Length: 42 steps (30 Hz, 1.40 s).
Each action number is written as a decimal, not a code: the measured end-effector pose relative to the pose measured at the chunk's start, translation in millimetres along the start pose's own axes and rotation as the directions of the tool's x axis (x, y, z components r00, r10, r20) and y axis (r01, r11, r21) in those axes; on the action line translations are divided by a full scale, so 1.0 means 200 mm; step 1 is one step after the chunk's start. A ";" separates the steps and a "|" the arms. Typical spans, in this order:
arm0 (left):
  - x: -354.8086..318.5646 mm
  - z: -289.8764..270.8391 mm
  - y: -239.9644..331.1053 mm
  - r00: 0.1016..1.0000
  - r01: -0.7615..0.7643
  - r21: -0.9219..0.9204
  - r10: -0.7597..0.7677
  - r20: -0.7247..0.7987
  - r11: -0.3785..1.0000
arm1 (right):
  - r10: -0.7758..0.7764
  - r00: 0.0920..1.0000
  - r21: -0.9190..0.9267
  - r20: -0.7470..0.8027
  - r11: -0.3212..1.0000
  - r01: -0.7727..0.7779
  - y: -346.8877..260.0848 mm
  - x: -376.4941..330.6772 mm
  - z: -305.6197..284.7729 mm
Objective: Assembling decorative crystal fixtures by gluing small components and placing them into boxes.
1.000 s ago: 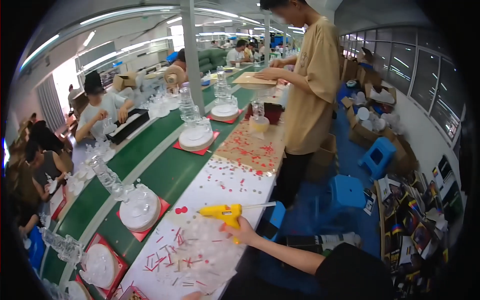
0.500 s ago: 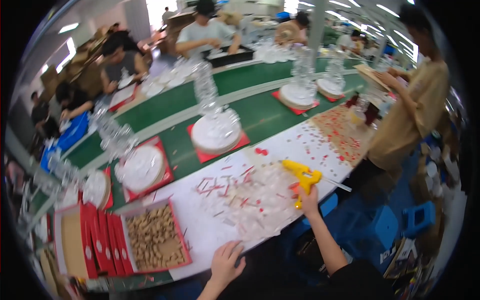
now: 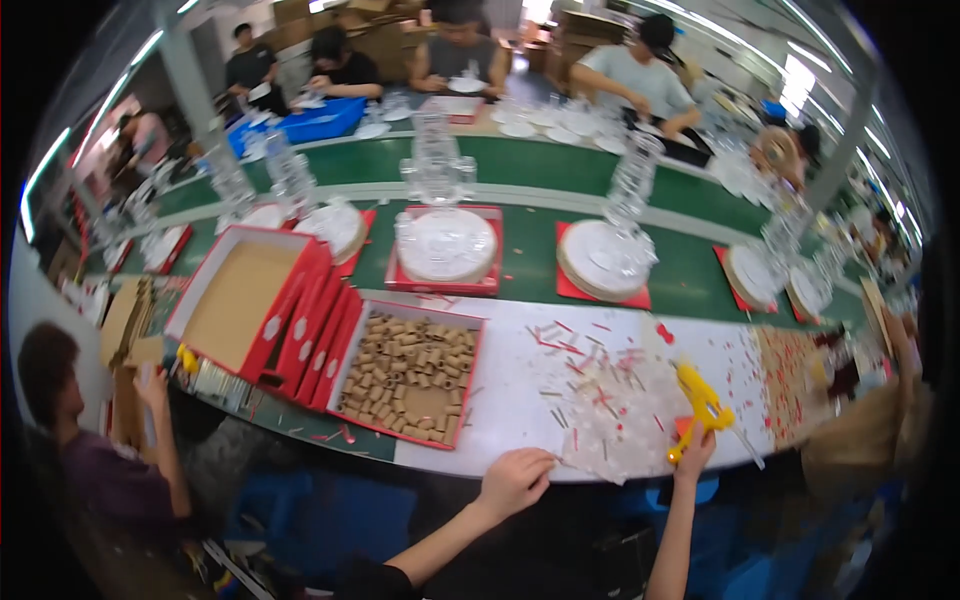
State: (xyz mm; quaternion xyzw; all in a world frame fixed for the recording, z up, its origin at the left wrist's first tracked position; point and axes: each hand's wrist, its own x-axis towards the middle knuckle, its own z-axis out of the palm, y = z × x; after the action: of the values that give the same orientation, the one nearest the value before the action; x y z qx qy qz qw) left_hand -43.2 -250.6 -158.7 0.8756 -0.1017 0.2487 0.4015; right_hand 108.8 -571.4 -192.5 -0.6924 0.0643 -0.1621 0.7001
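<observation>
My right hand (image 3: 692, 455) is wrapped round the grip of a yellow hot glue gun (image 3: 703, 400) at the right of the white worktop. A pale glue stick (image 3: 746, 446) sticks out of its back. The gun is tilted, its nozzle pointing up and away from me. To the left, my left hand (image 3: 517, 482) rests at the table's front edge, fingers drawn together; what they pinch, if anything, is too small to make out. Between the hands lies a crumpled translucent sheet (image 3: 615, 425) spotted with glue. Red and grey strips (image 3: 565, 347) are scattered around it.
Left of my hands stands a red-edged box of short brown cardboard tubes (image 3: 408, 375), beside tilted red boxes (image 3: 305, 335). Clear plastic towers on round white bases (image 3: 447, 245) line the green conveyor (image 3: 530, 225). Co-workers sit opposite; a person (image 3: 110, 470) is at the left.
The view has swung left, bringing the tube box nearer the middle. My left hand's fingers have drawn together at the table edge. The glue gun stays in my right hand.
</observation>
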 end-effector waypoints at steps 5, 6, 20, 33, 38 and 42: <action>-0.05 0.01 -0.04 1.000 -0.018 -0.001 0.018 -0.019 1.000 | 0.097 0.994 -0.019 0.056 0.995 -0.096 0.02 0.04 -0.02; -0.06 0.03 -0.02 1.000 0.000 -0.033 0.000 -0.006 0.999 | 0.111 0.994 -0.101 0.001 0.989 -0.110 0.01 0.05 -0.02; -0.20 0.17 -0.15 0.984 -0.048 -0.087 0.032 -0.177 0.995 | 0.355 0.326 -0.460 0.876 0.416 0.785 -0.83 -0.19 0.91; -0.93 -0.38 0.11 0.870 0.394 -0.114 -0.411 -0.274 0.912 | -0.414 -0.651 0.760 0.636 0.481 0.436 -1.34 -1.07 1.52; -1.24 -0.42 0.30 0.639 0.634 -0.133 -0.613 -0.464 0.762 | -0.255 -0.801 0.722 0.541 0.629 0.288 -1.17 -1.15 1.54; -1.25 -0.40 0.34 0.516 0.666 -0.154 -0.600 -0.611 0.730 | -0.118 -0.743 0.369 0.659 0.911 0.182 -1.09 -1.31 1.54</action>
State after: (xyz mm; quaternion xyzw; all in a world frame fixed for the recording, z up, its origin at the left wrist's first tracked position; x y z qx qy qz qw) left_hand -310.6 -241.0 -198.6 0.7359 0.3757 0.3646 0.4293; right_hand -69.6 -193.9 -1.1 -0.4210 -0.7563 0.4262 0.2630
